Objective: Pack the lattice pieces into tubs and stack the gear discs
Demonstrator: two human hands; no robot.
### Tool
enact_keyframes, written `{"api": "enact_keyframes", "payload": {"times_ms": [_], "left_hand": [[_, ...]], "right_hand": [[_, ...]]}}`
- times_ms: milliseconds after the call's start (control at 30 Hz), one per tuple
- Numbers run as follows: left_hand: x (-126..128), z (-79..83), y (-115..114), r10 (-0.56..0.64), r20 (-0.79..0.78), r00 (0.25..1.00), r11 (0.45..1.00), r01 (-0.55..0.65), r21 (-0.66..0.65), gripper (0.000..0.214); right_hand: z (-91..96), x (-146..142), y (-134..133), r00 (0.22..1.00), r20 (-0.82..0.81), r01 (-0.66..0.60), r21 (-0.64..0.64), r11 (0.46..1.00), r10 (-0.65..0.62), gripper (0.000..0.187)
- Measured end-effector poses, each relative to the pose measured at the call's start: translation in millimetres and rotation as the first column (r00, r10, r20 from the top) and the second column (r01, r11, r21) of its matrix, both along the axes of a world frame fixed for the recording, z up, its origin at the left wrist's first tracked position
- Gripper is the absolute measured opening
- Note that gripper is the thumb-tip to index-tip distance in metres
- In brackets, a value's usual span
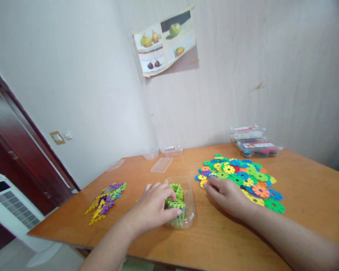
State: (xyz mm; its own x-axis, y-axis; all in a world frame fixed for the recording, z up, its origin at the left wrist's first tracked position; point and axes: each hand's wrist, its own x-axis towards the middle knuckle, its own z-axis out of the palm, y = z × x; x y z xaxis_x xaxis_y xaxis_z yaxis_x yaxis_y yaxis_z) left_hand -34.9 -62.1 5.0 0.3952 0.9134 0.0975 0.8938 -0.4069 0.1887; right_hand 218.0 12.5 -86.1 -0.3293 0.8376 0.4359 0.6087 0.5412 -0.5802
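My left hand (154,207) rests over a clear plastic container (190,203) on the wooden table (214,241), its fingers curled around the green interlocking pieces (177,192) stacked inside. My right hand (228,194) lies just right of the container, fingertips pinched at the near-left edge of a spread pile of colourful flower-shaped discs (243,177), touching a yellow one.
A built strip of purple, yellow and green pieces (106,197) lies at the table's left. Clear lids (161,164) and small tubs (173,150) sit near the wall. Stacked boxes of discs (255,143) stand at the back right. A white appliance (8,207) stands left of the table.
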Motion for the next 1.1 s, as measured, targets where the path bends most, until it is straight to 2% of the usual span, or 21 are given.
{"api": "enact_keyframes", "payload": {"times_ms": [133,233,333,433,533,667,800,933,1100], "left_hand": [[-0.7,5.8,-1.7,-0.023,-0.054,0.998,1.000,0.023,-0.007,0.019],[-1.9,4.9,2.8,-0.052,-0.071,0.996,0.999,0.052,0.003,0.026],[-0.6,4.2,10.9,-0.100,-0.077,0.992,0.994,0.097,-0.049,0.027],[7.5,6.5,19.5,-0.167,-0.104,0.981,0.982,0.156,-0.107,0.031],[21.3,9.9,25.9,-0.210,-0.209,0.955,0.973,0.182,-0.144,0.027],[36.7,11.3,29.4,-0.201,-0.353,0.914,0.977,0.160,-0.142,0.026],[40.1,9.8,29.7,-0.169,-0.427,0.888,0.984,0.130,-0.118,0.024],[38.4,9.9,28.2,-0.129,-0.466,0.876,0.991,0.094,-0.098,0.026],[37.6,8.0,26.7,-0.130,-0.465,0.876,0.991,0.103,-0.084,0.031]], "right_hand": [[0.6,-0.7,-1.0,1.000,0.003,0.010,-0.003,1.000,-0.009,0.035],[2.1,-0.9,-2.1,1.000,0.009,0.013,-0.013,1.000,-0.013,0.035],[2.5,-0.8,-2.0,1.000,0.013,0.008,-0.015,1.000,-0.008,0.036],[0.7,-0.4,-0.6,1.000,0.015,0.007,-0.015,1.000,-0.007,0.036],[-1.6,0.6,0.8,1.000,0.004,0.020,-0.010,1.000,-0.020,0.036],[-2.2,1.9,0.8,1.000,-0.012,0.022,-0.007,1.000,-0.022,0.035],[-1.1,1.9,0.1,1.000,-0.020,0.013,-0.016,1.000,-0.014,0.035],[-1.1,1.4,0.5,1.000,-0.016,0.013,-0.011,1.000,-0.013,0.035],[-2.0,1.5,1.0,1.000,-0.010,0.029,-0.009,1.000,-0.029,0.036]]}}
